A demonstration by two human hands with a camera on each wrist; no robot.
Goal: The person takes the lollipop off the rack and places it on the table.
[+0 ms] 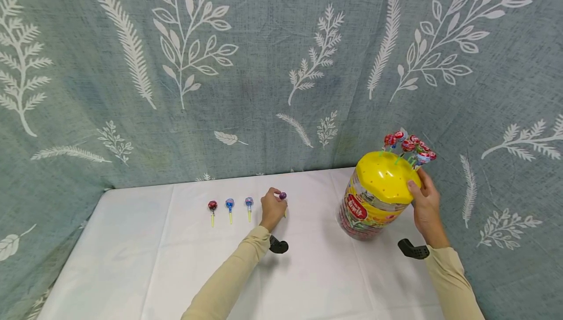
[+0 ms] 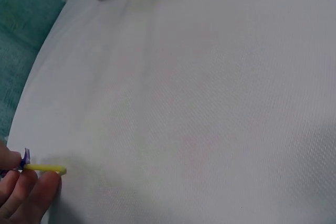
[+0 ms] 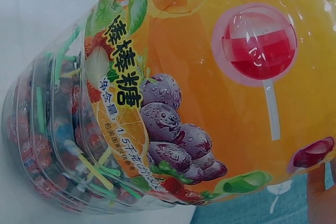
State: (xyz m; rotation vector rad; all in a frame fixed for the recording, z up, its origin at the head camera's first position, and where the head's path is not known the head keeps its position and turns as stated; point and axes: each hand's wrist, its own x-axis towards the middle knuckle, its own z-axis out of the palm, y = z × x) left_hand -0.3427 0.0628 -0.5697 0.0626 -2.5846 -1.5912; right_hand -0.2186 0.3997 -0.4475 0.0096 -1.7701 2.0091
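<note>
My left hand (image 1: 272, 207) pinches a purple-wrapped lollipop (image 1: 283, 196) low over the white table. Its yellow stick (image 2: 47, 168) pokes out past the fingertips in the left wrist view. At the right, my right hand (image 1: 425, 202) grips the rim of the yellow lid (image 1: 384, 178) on a big clear candy jar (image 1: 362, 212), which leans over to the right. Several lollipops (image 1: 409, 145) stand by their sticks in holes on the lid's far side. More lollipops (image 3: 42, 156) fill the jar below its printed fruit label (image 3: 210, 77).
Left of my left hand, three lollipops lie in a row on the white tablecloth (image 1: 132, 242): a dark red one (image 1: 213, 205), a blue one (image 1: 230, 203) and a blue-and-pink one (image 1: 249, 202). A grey-green leaf-patterned curtain (image 1: 264, 75) hangs behind the table.
</note>
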